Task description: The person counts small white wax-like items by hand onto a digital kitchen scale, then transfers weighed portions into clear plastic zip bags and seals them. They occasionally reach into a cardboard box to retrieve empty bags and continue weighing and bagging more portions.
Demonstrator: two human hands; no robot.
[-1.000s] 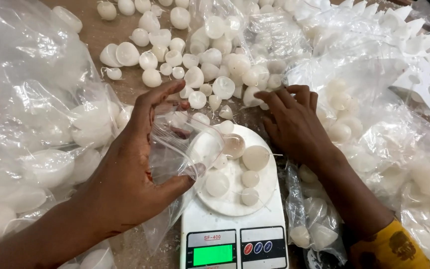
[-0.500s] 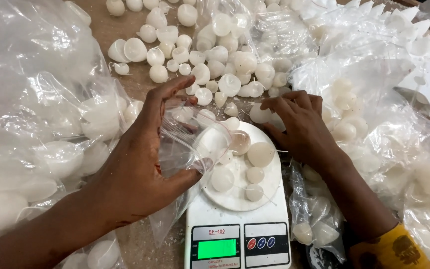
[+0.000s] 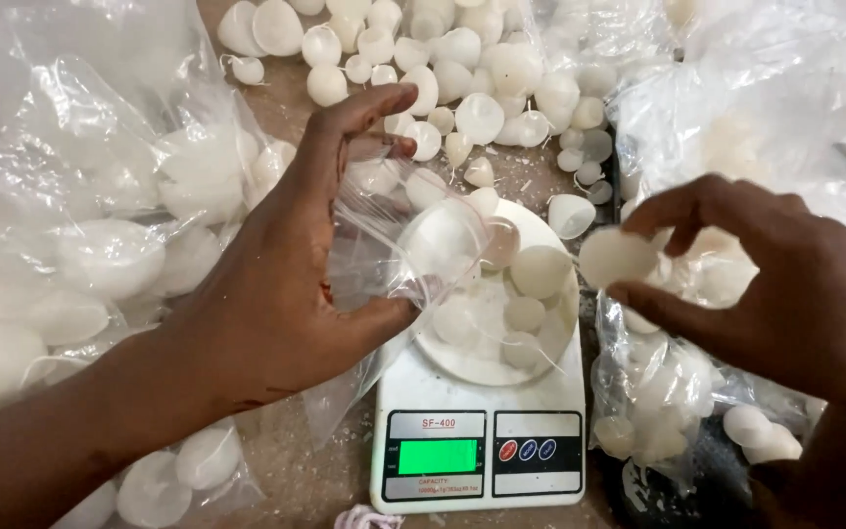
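My left hand holds a small clear plastic bag open over the round white pan of a kitchen scale. Several white dome-shaped pieces lie on the pan, partly under the bag. To the right of the scale, my right hand pinches one white round piece between thumb and fingers. That piece hangs just beside the pan's right edge. The scale's green display is lit.
A loose heap of white dome pieces lies on the brown table behind the scale. Filled clear plastic bags pile up on the left, and more filled bags crowd the right, one bag beside the scale.
My right hand has come away from the heap behind the scale and moved right and nearer, now holding one white piece. The left hand keeps the bag open over the pan.
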